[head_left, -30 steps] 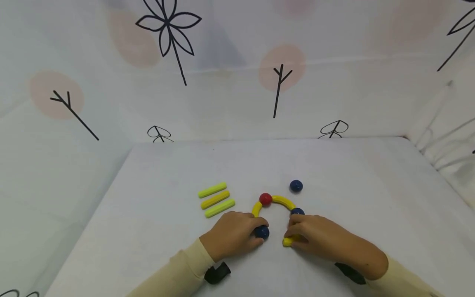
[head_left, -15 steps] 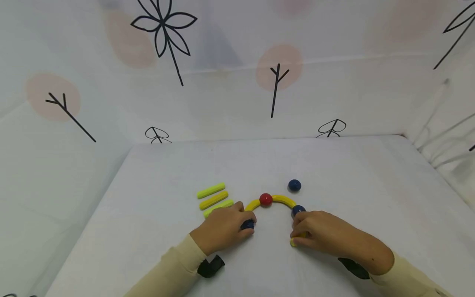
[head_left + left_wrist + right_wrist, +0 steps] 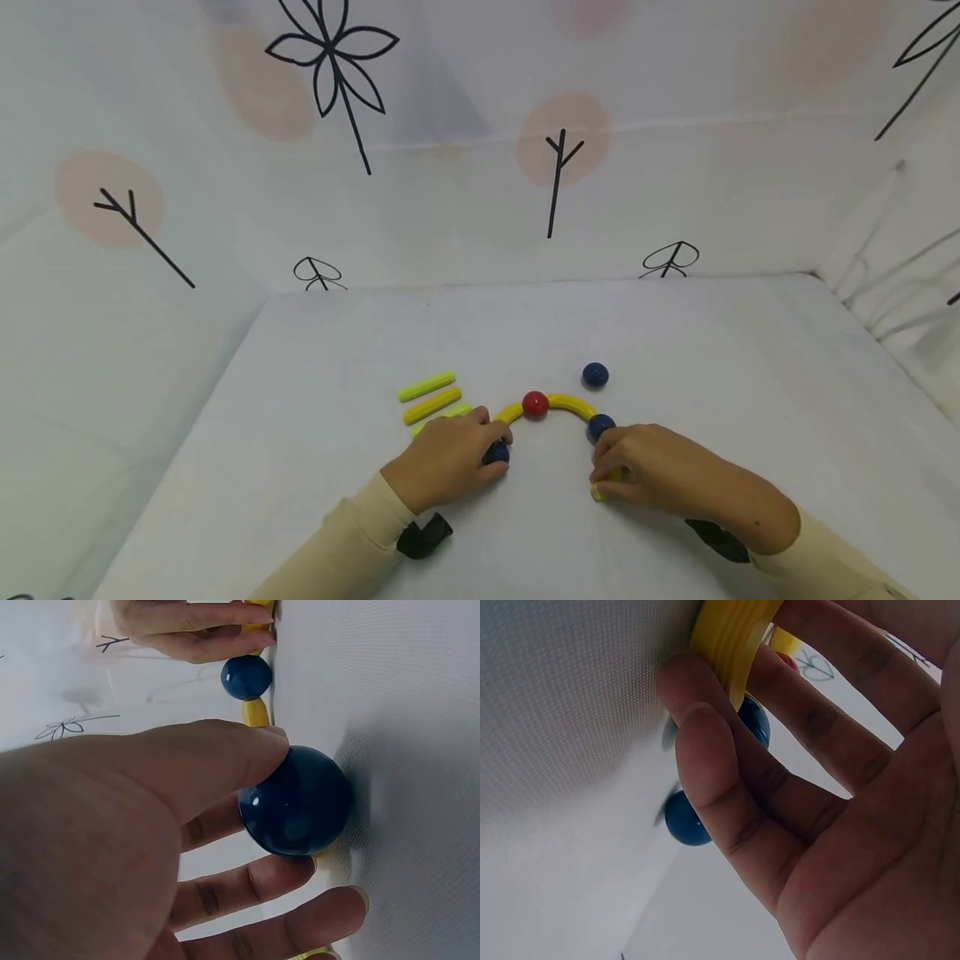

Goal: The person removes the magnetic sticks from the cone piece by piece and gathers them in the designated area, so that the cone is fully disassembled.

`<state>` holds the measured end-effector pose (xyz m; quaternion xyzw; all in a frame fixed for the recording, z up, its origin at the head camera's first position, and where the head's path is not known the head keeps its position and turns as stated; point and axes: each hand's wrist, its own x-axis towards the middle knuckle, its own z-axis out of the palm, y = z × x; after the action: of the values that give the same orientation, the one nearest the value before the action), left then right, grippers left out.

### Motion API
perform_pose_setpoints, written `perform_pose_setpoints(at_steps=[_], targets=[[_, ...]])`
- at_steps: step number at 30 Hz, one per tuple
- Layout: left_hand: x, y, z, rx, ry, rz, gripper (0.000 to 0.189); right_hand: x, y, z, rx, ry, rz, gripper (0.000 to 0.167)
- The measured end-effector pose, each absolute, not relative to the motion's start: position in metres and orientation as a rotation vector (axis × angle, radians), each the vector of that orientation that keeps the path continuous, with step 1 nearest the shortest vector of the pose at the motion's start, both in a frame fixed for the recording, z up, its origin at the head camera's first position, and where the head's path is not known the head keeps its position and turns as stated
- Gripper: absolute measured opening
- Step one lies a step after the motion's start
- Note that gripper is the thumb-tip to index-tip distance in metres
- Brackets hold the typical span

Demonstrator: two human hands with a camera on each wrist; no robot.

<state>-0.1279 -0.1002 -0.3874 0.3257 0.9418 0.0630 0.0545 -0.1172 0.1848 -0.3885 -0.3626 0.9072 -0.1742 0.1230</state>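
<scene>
My left hand (image 3: pixel 442 462) grips a dark blue ball (image 3: pixel 300 801) between thumb and fingers, close over the white cloth. From that ball a curved yellow rod (image 3: pixel 510 414) runs up to a red ball (image 3: pixel 536 405). A second curved yellow rod (image 3: pixel 572 405) leads from the red ball down to another blue ball (image 3: pixel 601 427). Just below it, my right hand (image 3: pixel 652 467) pinches a third curved yellow rod (image 3: pixel 731 645), largely hidden by the fingers in the head view. Together the pieces form an arch lying on the table.
Behind the arch sits a loose blue ball (image 3: pixel 596 375). Left of it lie straight rods: a lime one (image 3: pixel 427 386), a deeper yellow one (image 3: pixel 432 405) and another lime one (image 3: pixel 453 412), partly behind my left hand. A patterned white cloth wall (image 3: pixel 450 208) rises behind the table.
My left hand has moved left with the blue ball, swinging the left curved rod outward so the arch is wider. My right hand has shifted slightly right with its rod.
</scene>
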Motion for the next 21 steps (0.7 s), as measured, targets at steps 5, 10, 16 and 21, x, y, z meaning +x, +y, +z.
perform_pose_setpoints(at_steps=[5, 10, 16, 21], targets=[[-0.128, -0.1, -0.386, 0.993, 2.866, 0.179, 0.025, -0.117, 0.185, -0.387, -1.043, 2.657, -0.483, 0.011], [-0.129, -0.1, -0.388, 0.987, 2.861, 0.188, 0.025, -0.118, 0.185, -0.388, -1.027, 2.649, -0.467, 0.01], [-0.13, -0.101, -0.386, 0.998, 2.858, 0.214, 0.029, -0.119, 0.187, -0.38, -0.993, 2.636, -0.489, 0.012], [-0.134, -0.105, -0.378, 0.976, 2.894, 0.3, 0.033, -0.119, 0.193, -0.365, -0.808, 2.791, -0.546, 0.003]])
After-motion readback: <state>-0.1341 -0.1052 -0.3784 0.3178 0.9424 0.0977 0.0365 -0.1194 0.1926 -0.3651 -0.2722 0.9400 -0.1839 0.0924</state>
